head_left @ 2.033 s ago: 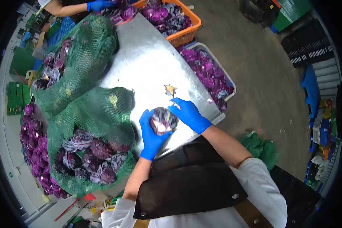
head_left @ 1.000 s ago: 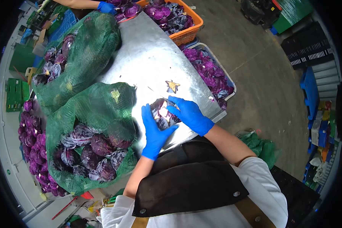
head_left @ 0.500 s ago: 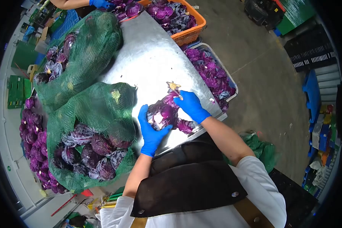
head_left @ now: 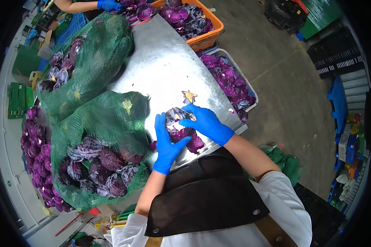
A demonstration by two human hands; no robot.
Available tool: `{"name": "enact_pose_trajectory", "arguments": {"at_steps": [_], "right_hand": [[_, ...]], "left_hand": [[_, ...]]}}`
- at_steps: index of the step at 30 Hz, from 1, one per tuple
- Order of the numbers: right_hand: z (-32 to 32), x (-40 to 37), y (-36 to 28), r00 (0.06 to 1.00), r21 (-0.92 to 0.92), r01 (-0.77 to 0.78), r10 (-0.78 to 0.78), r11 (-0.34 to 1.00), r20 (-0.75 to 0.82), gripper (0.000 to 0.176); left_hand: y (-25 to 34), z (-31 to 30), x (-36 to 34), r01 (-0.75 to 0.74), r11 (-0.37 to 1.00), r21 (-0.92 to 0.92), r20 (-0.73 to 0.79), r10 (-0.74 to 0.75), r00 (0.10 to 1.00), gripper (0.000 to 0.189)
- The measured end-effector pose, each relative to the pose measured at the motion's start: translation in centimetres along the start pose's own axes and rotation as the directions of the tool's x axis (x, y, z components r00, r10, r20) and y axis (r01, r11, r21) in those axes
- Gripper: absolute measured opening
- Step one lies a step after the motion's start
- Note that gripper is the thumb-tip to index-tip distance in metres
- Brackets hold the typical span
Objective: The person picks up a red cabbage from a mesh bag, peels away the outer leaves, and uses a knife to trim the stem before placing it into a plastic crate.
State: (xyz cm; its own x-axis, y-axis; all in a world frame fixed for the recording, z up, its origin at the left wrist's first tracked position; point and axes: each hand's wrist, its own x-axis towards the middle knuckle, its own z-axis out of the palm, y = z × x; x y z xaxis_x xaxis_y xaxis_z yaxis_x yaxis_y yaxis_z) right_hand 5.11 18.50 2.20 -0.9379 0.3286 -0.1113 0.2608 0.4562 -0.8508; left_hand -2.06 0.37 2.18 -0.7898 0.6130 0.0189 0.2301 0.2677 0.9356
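A red cabbage rests on the metal table between my two blue-gloved hands. My left hand curves round its left and near side, thumb apart from the fingers. From the right, my right hand has its fingers bent against the cabbage; whether a knife is in it is hidden. Loose purple leaves lie at the near side of the cabbage. A pale cut-off stem piece lies just beyond my right hand.
Green net bags of cabbages cover the table's left part. Purple leaves fill an orange crate and a pale-rimmed bin along the right edge. Another person's gloved hand is at the far end. Many cabbages lie far left.
My right hand has moved down and closer to the cabbage, which has turned between my hands. The purple leaves beside it have shifted, and the stem piece now lies apart from my right hand.
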Motion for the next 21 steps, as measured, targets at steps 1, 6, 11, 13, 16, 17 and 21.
{"name": "enact_pose_trajectory", "arguments": {"at_steps": [1,6,11,13,16,17,21], "right_hand": [[-0.2,-0.1,-0.1,1.000,-0.069,-0.026,0.027,0.997,0.013,0.071],[-0.3,1.1,-1.2,0.993,-0.258,-0.041,0.068,0.965,0.097,0.064],[0.2,4.0,1.6,1.000,-0.170,-0.004,0.008,0.985,0.022,0.047],[-0.2,5.1,3.4,0.989,-0.131,-0.137,0.129,0.982,-0.071,0.045],[-0.3,5.1,4.6,0.976,-0.148,-0.214,0.206,0.965,-0.068,0.038],[0.2,4.8,5.4,0.970,-0.102,-0.240,0.235,0.965,-0.054,0.037],[-1.1,3.3,11.0,0.895,-0.157,-0.426,0.391,0.891,-0.214,0.047]], "left_hand": [[0.4,0.4,0.8,-0.057,0.964,0.261,0.019,0.054,0.998,0.114],[0.1,0.6,2.5,0.039,0.969,0.243,0.065,-0.057,0.996,0.111],[-0.8,0.5,3.4,0.039,0.975,0.221,0.078,-0.057,0.995,0.106],[-0.6,0.2,2.5,-0.016,0.965,0.260,0.166,-0.029,0.986,0.102],[-1.5,-0.9,0.9,-0.110,0.988,0.106,0.179,0.090,0.980,0.101],[-2.5,-1.2,0.6,-0.078,0.996,0.037,0.163,0.071,0.984,0.102],[-4.6,-3.1,-1.1,0.002,0.986,-0.164,0.008,-0.001,1.000,0.102]]}}
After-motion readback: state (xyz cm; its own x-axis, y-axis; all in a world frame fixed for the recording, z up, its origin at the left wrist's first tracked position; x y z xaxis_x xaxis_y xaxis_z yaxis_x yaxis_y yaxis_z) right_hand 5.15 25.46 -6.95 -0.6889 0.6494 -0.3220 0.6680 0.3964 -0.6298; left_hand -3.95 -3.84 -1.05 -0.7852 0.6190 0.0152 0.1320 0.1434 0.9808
